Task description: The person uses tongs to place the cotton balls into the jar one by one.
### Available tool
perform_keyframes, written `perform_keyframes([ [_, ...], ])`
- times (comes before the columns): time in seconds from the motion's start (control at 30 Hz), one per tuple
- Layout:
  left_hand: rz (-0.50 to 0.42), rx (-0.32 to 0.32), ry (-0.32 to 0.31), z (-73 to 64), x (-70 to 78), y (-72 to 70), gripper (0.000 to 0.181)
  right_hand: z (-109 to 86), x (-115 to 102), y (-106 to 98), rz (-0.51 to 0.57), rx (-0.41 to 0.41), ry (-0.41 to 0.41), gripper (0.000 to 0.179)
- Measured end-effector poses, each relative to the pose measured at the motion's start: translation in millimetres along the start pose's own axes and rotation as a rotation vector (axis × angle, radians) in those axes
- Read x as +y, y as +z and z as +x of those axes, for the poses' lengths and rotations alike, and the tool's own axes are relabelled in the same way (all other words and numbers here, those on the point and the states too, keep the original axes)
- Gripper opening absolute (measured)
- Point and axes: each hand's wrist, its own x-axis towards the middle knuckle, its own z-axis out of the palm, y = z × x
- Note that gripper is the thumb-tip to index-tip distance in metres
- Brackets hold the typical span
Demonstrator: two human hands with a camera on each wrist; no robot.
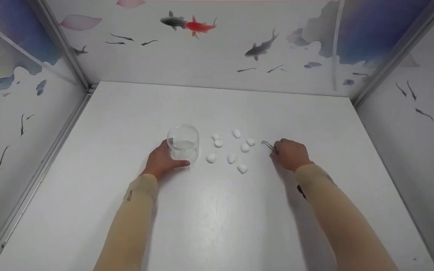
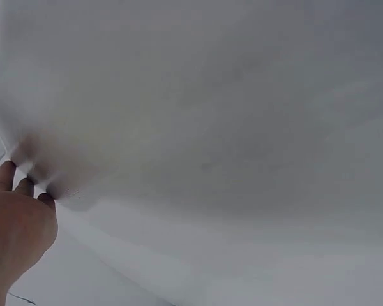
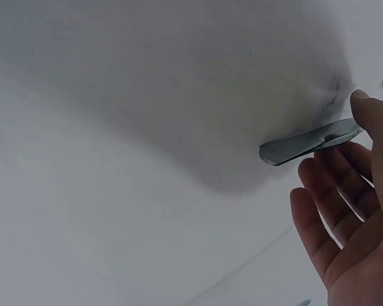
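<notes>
A clear round glass jar (image 1: 184, 145) stands on the white table, left of the middle in the head view. My left hand (image 1: 164, 162) holds it from the near left side, with the thumb across its front near the base. In the left wrist view, the fingertips (image 2: 25, 185) meet the tabletop. My right hand (image 1: 290, 154) pinches metal tweezers (image 3: 306, 143), whose tips point left toward the cotton balls in the head view. Several white cotton balls (image 1: 232, 158) lie scattered between jar and tweezers.
The white table (image 1: 209, 218) is enclosed at the back and both sides by panels printed with fish and lotus; the back panel (image 1: 217, 60) meets its far edge. Metal rails (image 1: 66, 124) run along the left side.
</notes>
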Motion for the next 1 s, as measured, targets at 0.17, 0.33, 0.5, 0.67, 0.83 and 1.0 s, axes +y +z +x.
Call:
perform_keyframes([
  [0.17,0.007,0.003,-0.002,0.8,-0.5,1.0,0.112,3.5,-4.5,-1.5,0.007,-0.022,0.041,0.015],
  [0.33,0.012,-0.008,-0.013,-1.2,-0.7,0.2,0.114,4.8,-3.8,-2.7,0.008,-0.026,0.025,0.012],
  [0.5,0.0,-0.02,-0.018,-2.1,1.0,-0.4,0.114,0.1,2.2,-4.6,0.039,0.025,-0.027,0.009],
  [0.67,-0.016,-0.034,-0.005,-2.3,2.6,-2.4,0.116,-8.7,2.7,-11.8,0.07,0.088,-0.12,0.01],
  [0.83,-0.043,-0.03,-0.003,-2.4,4.0,-4.1,0.116,-18.1,-5.8,-19.7,0.094,0.128,-0.19,0.009],
  [1.0,-0.054,-0.031,-0.008,-3.1,1.2,-0.7,0.113,-31.8,-20.0,-24.5,0.133,0.104,-0.256,0.01],
])
